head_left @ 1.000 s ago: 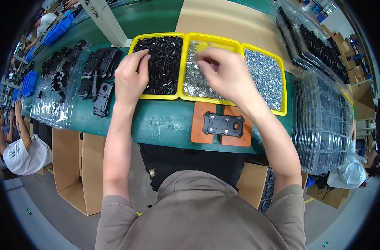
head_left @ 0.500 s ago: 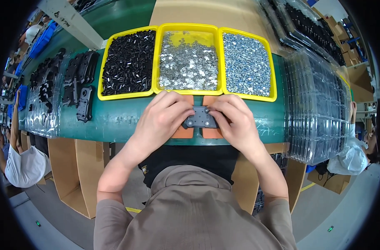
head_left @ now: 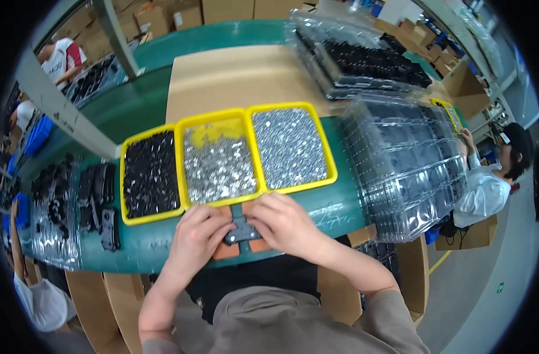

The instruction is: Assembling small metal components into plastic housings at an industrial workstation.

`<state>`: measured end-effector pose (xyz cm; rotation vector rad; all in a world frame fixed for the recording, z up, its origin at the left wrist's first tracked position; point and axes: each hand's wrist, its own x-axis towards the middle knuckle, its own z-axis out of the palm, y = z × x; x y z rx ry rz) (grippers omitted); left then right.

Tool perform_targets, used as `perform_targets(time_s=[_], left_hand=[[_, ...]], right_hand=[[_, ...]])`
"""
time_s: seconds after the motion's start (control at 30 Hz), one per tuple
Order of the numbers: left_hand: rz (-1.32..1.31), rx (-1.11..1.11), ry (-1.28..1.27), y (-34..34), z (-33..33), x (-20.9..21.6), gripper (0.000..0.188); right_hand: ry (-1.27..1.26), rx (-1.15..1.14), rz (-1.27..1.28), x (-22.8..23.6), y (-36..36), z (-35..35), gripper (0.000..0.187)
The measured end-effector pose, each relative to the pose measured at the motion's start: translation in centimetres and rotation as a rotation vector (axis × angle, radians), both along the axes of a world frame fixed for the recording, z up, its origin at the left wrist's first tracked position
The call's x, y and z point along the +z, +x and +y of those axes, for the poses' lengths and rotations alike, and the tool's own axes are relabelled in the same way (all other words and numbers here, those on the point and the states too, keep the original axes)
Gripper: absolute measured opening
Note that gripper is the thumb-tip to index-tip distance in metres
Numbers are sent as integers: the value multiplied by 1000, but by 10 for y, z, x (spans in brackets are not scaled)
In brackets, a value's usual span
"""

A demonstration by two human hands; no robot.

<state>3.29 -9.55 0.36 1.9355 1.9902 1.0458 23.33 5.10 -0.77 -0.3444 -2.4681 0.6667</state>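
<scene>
A small black plate-shaped part (head_left: 242,232) with round metal spots lies across orange blocks (head_left: 227,250) near the bench's front edge. At its left end, my left hand (head_left: 197,231) is closed, thumb and fingertips gripping the part. My right hand (head_left: 283,223) reaches over the right end with its fingers pinched together at the plate. Whatever those fingertips hold is hidden. Just beyond the hands stand three yellow trays: one of black cylindrical pieces (head_left: 151,176), one of silvery washers (head_left: 219,168), one of small bluish-silver metal pieces (head_left: 290,147).
Black moulded parts (head_left: 96,194) lie on the green bench (head_left: 154,245) to the left, some on clear plastic. Stacked clear plastic trays (head_left: 402,165) stand at the right; loaded black-part trays (head_left: 364,65) sit behind. A metal post (head_left: 74,112) rises at left. Co-workers sit on both sides.
My view has tilted up and turned, so bench, trays and hands appear lower and farther left. Both hands remain at the black part, fingers still closed.
</scene>
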Motion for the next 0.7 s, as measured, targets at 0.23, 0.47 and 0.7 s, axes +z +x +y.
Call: perform_targets(time_s=[0.23,0.47,0.7], left_hand=[[-21,17,31,4,-1,-4,12],[-149,-48,57,2,0,-5,18],[-75,-62,117,8,0,-6,26]], right_hand=[[240,-99,-100,-2,-5,-4,20],[349,65,-217,8,-5,4,45],[366,81,-225,2,-10,7,54]])
